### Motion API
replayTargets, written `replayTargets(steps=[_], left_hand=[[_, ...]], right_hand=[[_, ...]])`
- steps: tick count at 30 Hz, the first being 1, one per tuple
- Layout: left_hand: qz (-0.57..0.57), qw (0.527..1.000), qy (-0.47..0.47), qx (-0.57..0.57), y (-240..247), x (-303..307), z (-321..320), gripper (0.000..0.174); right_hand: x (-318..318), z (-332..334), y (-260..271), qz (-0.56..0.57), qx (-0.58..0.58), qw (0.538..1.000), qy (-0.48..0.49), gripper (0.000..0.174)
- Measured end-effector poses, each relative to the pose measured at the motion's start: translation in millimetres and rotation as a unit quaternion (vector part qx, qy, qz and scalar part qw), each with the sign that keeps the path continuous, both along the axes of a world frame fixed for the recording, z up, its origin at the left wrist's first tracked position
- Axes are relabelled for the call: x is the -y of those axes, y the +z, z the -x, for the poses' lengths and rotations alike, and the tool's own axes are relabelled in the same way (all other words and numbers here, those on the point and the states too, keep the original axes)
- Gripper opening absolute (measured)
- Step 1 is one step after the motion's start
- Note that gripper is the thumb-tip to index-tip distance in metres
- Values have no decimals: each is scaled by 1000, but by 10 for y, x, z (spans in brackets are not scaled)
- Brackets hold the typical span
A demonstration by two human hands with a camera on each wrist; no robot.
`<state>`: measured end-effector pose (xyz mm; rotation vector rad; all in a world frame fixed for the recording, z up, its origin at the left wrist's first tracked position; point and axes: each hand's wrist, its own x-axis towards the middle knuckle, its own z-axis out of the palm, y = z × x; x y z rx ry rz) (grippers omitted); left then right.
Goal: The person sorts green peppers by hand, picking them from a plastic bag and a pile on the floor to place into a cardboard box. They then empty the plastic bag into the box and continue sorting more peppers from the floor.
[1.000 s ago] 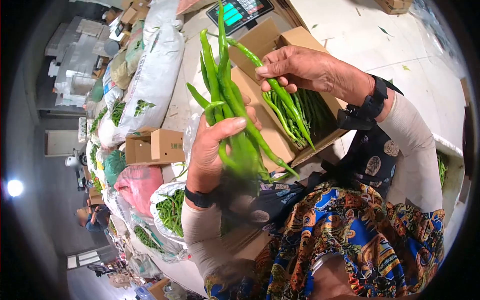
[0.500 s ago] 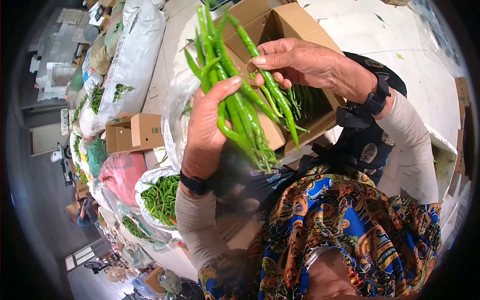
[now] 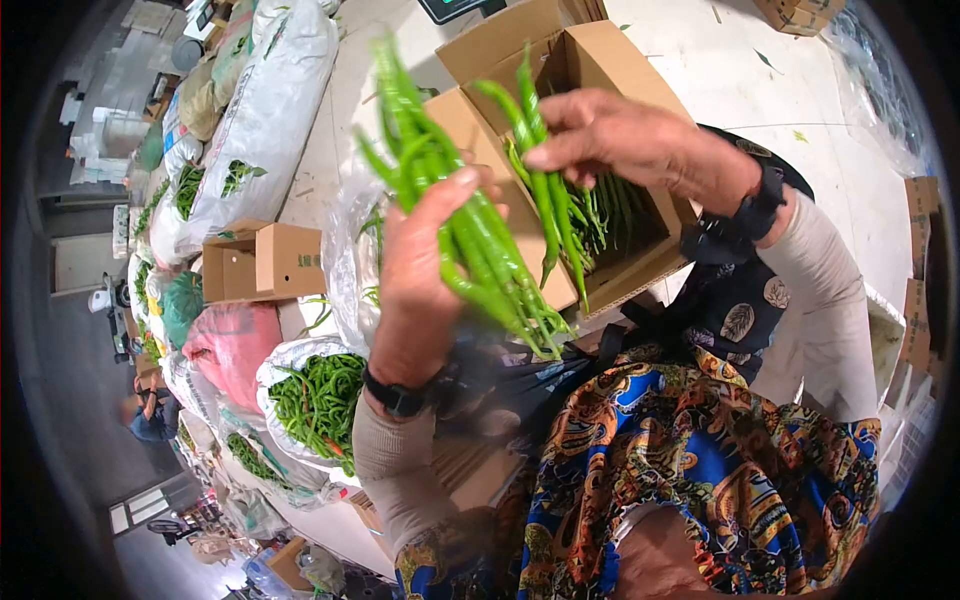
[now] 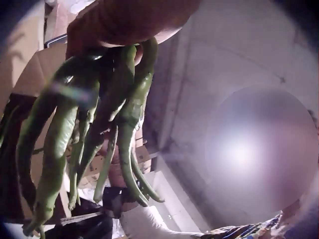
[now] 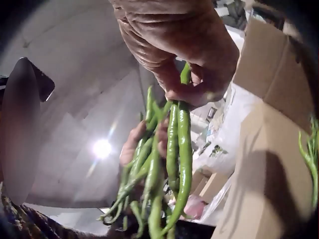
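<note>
My left hand grips a bunch of long green chili peppers, thumb laid across them. In the left wrist view, several of these peppers hang below the hand's edge. Just to the right, my right hand pinches two green chili peppers between thumb and fingers. The right wrist view shows these two glossy peppers side by side, with the left hand's bunch behind them. Both hands are raised by an open cardboard box, in which more green peppers lie, partly hidden by the right hand.
A white sack of green peppers stands to the left, near a pink sack and a small open carton. Long white sacks lie farther off. A scale shows at the top edge. A person is in the background.
One long pepper showed plainly in the right fingers a second ago; now two hang side by side there. The left hand's bunch has tilted left at its top.
</note>
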<state>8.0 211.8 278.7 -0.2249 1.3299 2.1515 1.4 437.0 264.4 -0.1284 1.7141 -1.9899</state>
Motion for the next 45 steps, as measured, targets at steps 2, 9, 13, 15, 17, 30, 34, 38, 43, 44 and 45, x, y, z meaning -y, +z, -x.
replayTargets(steps=[2, 9, 13, 15, 17, 30, 34, 38, 43, 44, 45], left_hand=[[39, 990, 77, -113, 236, 44, -125, 31], [67, 992, 88, -62, 403, 27, -216, 33], [-11, 998, 45, -46, 216, 53, -104, 33], [-18, 998, 55, -40, 192, 78, -92, 33], [-30, 997, 65, -26, 177, 107, -83, 32], [-79, 994, 18, -78, 12, 243, -50, 28], [-114, 990, 61, -54, 10, 310, -13, 25], [-77, 982, 131, -114, 89, 568, 149, 24], [-3, 976, 195, -100, -44, 915, 289, 31], [-3, 975, 197, -100, -53, 927, 278, 31], [5, 976, 189, -105, -57, 924, 256, 32]], right_hand=[[-214, 90, -15, -54, -33, 997, -33, 21], [-345, 281, -406, -202, -16, 979, 24, 36], [-150, 270, -359, -270, -78, 958, 56, 55], [-47, 194, -125, -223, -74, 969, 75, 53], [101, 82, 113, -154, -51, 981, 107, 53], [523, -101, 57, -31, -20, 998, 59, 36], [653, -50, 131, -15, -30, 995, 92, 32], [836, 272, 127, -72, -91, 992, 45, 35], [1061, 511, 65, -135, -108, 984, 39, 34], [1095, 501, 81, -148, -117, 981, 52, 33], [1120, 496, 99, -144, -140, 979, 42, 32]])
